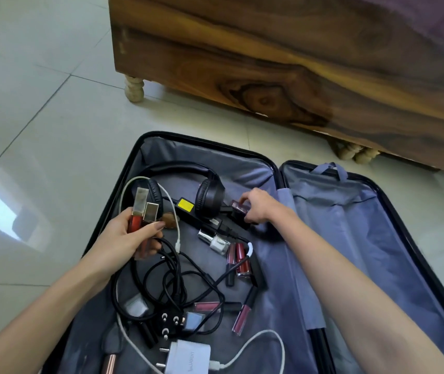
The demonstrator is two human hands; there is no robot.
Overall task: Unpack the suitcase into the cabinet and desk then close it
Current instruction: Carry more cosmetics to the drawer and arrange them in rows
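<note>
The suitcase (145, 141) lies open flat on the floor, grey lining showing in both halves. My left hand (132, 238) grips two gold-capped lip gloss tubes (145, 211) above the left half. My right hand (258, 206) pinches a small dark red cosmetic item (238, 206) beside the black headphones (207, 195). Loose in the left half lie a nail polish bottle (215, 240), more red lip gloss tubes (238, 257), tangled black cables (172, 282), a black power brick with a yellow label (185, 205), a black three-pin plug (171, 321) and a white charger (188, 357) with its white cable.
A wooden bed frame (283, 63) on turned pale legs (134, 89) stands right behind the suitcase. Pale floor tiles (40, 117) spread to the left. The suitcase's right half (364, 238) holds only its lining and a fabric divider.
</note>
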